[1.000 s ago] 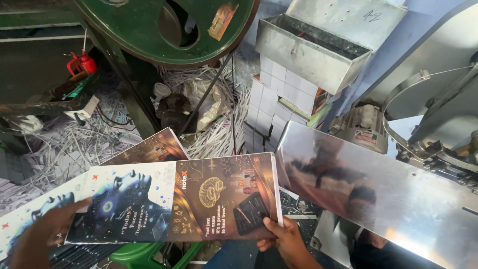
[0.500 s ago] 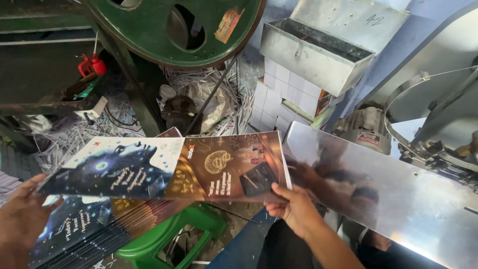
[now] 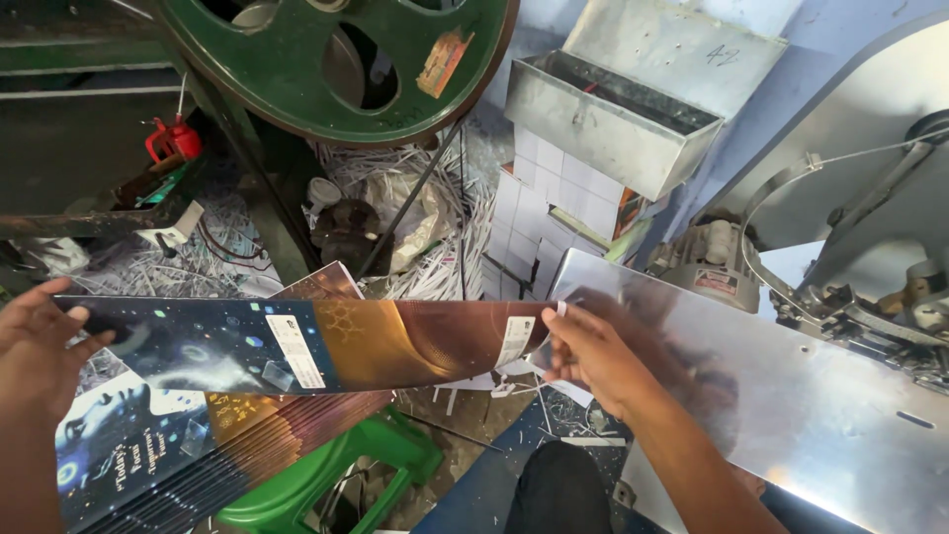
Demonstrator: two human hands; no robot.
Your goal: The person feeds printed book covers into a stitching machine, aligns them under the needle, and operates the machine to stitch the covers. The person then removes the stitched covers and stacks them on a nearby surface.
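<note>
Nearest the camera, the person's dark trouser knee showed at the bottom edge, with a green plastic stool just to its left on the littered floor. A stack of glossy printed sheets fanned out at the lower left, above the stool.

Over that stack the person held one long printed sheet stretched nearly level between both hands, dark blue on its left part and brown-gold on its right. The left hand gripped the sheet's left end, fingers curled over the top edge. The right hand pinched the sheet's right end, thumb and fingertips closed on the corner near a white label. That end lay right beside the left edge of a shiny metal plate, which slanted away to the right and mirrored the hand faintly.

Beyond the plate sat a small electric motor and grey machine parts. Farther back, shredded paper trimmings were heaped on the floor around a crumpled bag. A stack of white cards stood under an open grey metal box. At the top hung a large green flywheel, and a red oil can rested on a dark ledge to its left.
</note>
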